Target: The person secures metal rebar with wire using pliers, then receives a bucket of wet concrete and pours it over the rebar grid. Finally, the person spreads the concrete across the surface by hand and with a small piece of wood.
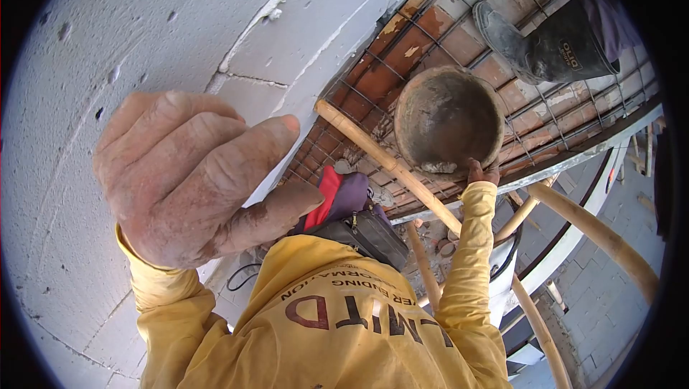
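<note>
My left hand (190, 177) is raised close to the camera in front of the white block wall (165, 37). Its fingers are loosely bent, with thumb and forefinger apart and nothing between them. At the right, my right hand (485, 174) grips the near rim of a round, mortar-stained bowl (448, 120). The bowl is tilted so that its inside faces me; wet grey residue coats it, and a lump sits on the rim near my fingers. Both my arms are in yellow sleeves (474, 227).
A person's black rubber boot (567, 52) stands on steel mesh (524, 102) over reddish boards. A bamboo pole (387, 161) crosses below the bowl, with more poles (603, 231) at the lower right. Beside my body lies a dark bag (366, 235) with red and purple cloth (348, 195).
</note>
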`<state>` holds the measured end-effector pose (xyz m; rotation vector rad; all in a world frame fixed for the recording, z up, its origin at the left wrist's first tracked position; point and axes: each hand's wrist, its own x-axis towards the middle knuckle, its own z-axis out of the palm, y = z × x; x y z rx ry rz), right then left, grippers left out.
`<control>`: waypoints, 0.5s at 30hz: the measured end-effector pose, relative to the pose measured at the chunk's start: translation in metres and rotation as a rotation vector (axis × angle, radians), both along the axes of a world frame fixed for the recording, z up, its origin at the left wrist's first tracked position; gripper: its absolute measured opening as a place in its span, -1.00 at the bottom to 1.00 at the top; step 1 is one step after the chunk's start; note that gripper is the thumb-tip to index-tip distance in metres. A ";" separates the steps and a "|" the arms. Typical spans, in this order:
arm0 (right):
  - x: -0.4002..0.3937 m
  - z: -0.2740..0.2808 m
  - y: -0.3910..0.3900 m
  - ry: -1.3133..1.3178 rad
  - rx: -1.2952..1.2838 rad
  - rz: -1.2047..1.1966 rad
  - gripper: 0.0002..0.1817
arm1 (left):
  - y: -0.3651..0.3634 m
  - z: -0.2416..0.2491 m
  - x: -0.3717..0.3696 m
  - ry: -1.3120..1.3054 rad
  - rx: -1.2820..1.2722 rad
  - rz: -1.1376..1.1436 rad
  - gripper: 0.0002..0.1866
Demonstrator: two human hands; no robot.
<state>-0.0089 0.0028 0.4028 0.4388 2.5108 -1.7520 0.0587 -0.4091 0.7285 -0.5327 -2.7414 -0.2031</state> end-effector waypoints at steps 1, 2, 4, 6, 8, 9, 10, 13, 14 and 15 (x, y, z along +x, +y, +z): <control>0.000 0.007 -0.005 0.029 0.078 0.038 -0.53 | -0.001 0.000 0.001 0.005 -0.001 -0.004 -0.50; 0.001 0.013 -0.010 0.063 0.157 0.074 -0.54 | -0.002 -0.001 0.001 0.013 -0.001 -0.009 -0.50; 0.009 0.004 -0.012 0.058 0.327 0.113 -0.54 | -0.002 0.001 0.000 0.012 -0.002 -0.013 -0.53; 0.007 0.019 -0.022 -0.038 0.418 0.060 -0.54 | 0.000 0.005 0.002 0.022 0.008 -0.026 -0.56; 0.003 -0.004 -0.011 -0.226 0.358 -0.056 -0.53 | 0.001 0.005 0.001 0.032 0.015 -0.036 -0.58; -0.001 -0.019 -0.005 -0.301 0.248 -0.099 -0.52 | 0.003 0.005 -0.001 0.031 0.012 -0.036 -0.58; -0.005 -0.032 0.001 -0.376 0.144 -0.150 -0.51 | 0.004 0.006 -0.001 0.029 0.003 -0.032 -0.58; -0.022 0.083 -0.063 -0.653 -0.233 -0.277 -0.49 | 0.005 0.006 -0.002 0.052 -0.004 -0.047 -0.58; -0.022 0.068 -0.058 -0.648 -0.254 -0.233 -0.53 | 0.005 0.005 -0.001 0.056 -0.001 -0.050 -0.58; -0.022 0.031 -0.047 -0.650 -0.213 -0.202 -0.55 | 0.005 0.003 -0.003 0.053 0.040 -0.070 -0.59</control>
